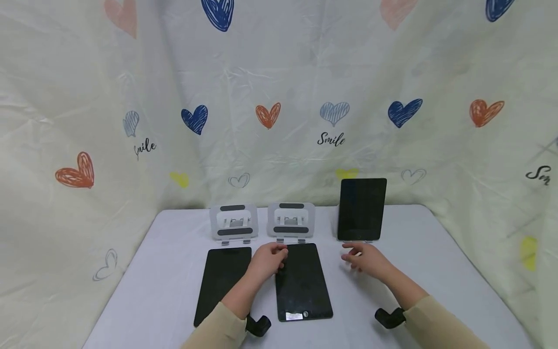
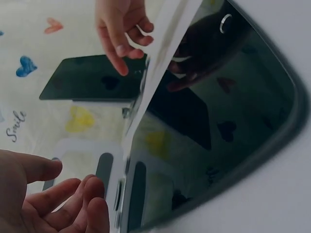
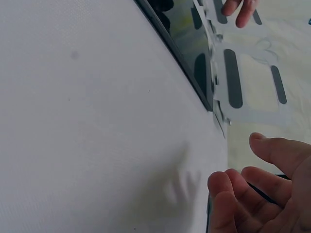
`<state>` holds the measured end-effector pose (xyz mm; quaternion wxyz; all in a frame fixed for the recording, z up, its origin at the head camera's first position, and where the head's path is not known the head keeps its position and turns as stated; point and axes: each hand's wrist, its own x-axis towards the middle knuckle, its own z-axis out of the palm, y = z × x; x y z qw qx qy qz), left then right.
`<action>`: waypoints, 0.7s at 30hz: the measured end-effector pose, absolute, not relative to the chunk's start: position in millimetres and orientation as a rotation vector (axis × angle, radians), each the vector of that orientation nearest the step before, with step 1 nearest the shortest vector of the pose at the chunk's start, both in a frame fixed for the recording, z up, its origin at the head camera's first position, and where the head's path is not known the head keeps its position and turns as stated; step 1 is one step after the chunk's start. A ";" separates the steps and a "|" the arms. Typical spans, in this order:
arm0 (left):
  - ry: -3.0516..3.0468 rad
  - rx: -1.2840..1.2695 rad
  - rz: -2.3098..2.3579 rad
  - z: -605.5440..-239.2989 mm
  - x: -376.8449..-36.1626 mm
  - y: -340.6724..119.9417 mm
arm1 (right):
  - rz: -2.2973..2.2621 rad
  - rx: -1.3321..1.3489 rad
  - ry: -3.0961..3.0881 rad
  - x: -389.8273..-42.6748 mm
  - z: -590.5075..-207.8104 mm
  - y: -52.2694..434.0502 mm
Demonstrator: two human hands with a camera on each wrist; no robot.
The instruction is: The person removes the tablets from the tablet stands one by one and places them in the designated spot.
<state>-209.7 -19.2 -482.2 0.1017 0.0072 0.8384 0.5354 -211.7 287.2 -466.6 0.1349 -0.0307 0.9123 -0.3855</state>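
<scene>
Left hand (image 1: 269, 259) rested at the far left corner of the middle tablet (image 1: 302, 282), fingers loosely curled over its edge, maybe to lift it; a firm pinch could not be seen. Right hand (image 1: 365, 259) hovered just above the table (image 1: 436, 271) to the right of this tablet, fingers relaxed and spread, holding nothing. Lay flat near the front edge, this tablet, directly before an empty stand (image 1: 290, 221). Beside it, toward the left edge, another flat tablet (image 1: 222, 283) before a second stand (image 1: 234, 222). Toward the far right, a third tablet (image 1: 362, 209) stood upright, probably on a stand hidden behind it.
</scene>
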 end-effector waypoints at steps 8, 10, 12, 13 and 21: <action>2.478 0.104 1.640 -477.2 -215.2 7.0 | -1.194 -0.080 2.645 -216.7 -455.9 310.8; 2.484 0.125 1.639 -477.0 -216.7 14.1 | -1.204 -0.075 2.653 -218.2 -454.4 317.0; 2.505 0.145 1.632 -476.7 -218.7 22.1 | -1.210 -0.065 2.666 -219.7 -452.9 322.3; 2.516 0.152 1.629 -476.4 -219.9 26.3 | -1.212 -0.067 2.674 -220.4 -451.9 324.9; 2.566 0.132 1.642 -470.4 -230.4 59.1 | -1.240 -0.052 2.715 -228.7 -443.4 336.6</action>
